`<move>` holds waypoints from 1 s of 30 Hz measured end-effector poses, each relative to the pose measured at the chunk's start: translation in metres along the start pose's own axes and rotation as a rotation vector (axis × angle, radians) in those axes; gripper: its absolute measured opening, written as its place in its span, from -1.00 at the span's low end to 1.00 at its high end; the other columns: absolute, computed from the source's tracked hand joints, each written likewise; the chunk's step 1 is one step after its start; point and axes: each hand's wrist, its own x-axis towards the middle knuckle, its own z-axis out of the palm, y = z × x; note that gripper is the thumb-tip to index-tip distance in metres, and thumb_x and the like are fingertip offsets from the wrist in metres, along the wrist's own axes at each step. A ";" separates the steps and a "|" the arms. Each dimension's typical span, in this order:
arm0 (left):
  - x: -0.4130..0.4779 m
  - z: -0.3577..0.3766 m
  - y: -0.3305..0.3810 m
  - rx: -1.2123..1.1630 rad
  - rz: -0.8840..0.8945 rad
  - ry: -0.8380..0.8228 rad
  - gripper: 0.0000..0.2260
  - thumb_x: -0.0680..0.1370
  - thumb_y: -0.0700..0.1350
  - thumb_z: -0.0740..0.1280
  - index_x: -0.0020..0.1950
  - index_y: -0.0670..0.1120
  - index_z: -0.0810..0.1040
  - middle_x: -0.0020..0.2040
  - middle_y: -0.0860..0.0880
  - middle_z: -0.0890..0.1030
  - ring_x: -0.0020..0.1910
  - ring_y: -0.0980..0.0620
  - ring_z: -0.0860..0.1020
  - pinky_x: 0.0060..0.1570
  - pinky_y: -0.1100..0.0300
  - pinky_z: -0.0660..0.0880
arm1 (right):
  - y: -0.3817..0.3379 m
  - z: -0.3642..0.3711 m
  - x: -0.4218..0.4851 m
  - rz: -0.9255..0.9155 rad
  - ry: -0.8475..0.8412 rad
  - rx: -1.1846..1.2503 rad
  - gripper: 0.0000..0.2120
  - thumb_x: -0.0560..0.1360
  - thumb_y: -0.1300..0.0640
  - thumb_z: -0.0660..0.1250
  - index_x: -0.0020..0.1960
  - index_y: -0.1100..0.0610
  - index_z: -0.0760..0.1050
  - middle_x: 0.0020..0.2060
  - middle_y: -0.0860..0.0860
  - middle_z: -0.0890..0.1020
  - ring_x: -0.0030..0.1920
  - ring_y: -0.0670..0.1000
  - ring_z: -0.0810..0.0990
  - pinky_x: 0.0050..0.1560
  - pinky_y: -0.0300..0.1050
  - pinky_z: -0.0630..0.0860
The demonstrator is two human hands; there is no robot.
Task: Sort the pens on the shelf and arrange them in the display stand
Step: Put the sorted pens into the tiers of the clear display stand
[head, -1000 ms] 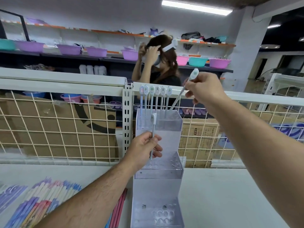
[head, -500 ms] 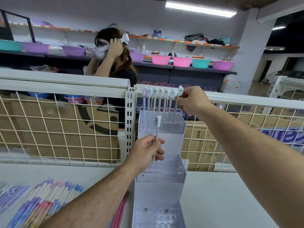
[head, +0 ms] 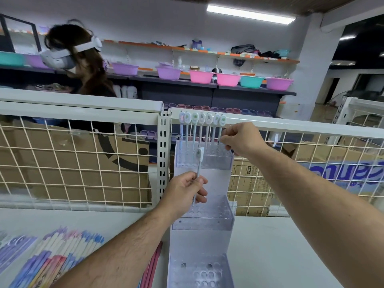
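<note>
Pens with oval charm tops (head: pixel 201 118) stand in a row in the top tier of the clear acrylic stepped display stand (head: pixel 200 244), near the white shelf's (head: pixel 270 246) back edge. My right grip (head: pixel 243 140) pinches the rightmost pen (head: pixel 223 120); my left grip (head: pixel 182 193) is clamped on a slim white pen (head: pixel 199 163), upright before the stand. Released unseated, the rightmost pen could topple its neighbours; my wrist might nudge the light stand.
</note>
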 end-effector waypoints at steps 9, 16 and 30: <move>0.000 0.000 -0.001 -0.031 0.003 0.007 -0.83 0.67 -0.11 0.24 0.01 -0.09 0.62 -0.17 -0.14 0.68 -0.20 -0.12 0.69 -0.12 0.12 0.60 | 0.001 0.002 -0.026 -0.003 0.028 0.056 -0.88 0.53 0.14 0.44 -0.14 0.17 0.61 -0.28 0.03 0.65 -0.36 -0.07 0.55 -0.38 -0.20 0.47; -0.004 0.002 0.009 -0.090 0.005 0.005 -0.86 0.65 -0.17 0.27 0.03 -0.19 0.59 -0.21 -0.17 0.67 -0.26 -0.14 0.66 -0.17 0.03 0.57 | -0.004 0.024 -0.059 -0.138 -0.291 0.067 -0.83 0.46 0.14 0.54 -0.13 0.21 0.59 -0.32 0.10 0.68 -0.38 -0.03 0.61 -0.44 -0.18 0.49; -0.012 -0.037 0.002 0.634 0.075 -0.096 -0.75 0.40 0.03 0.56 0.03 0.10 0.63 -0.04 0.22 0.59 0.01 0.25 0.55 0.02 0.29 0.51 | -0.066 0.010 -0.037 -0.153 0.006 0.319 -0.87 0.53 0.20 0.45 -0.08 0.28 0.61 -0.30 0.09 0.66 -0.41 -0.12 0.60 -0.41 -0.21 0.52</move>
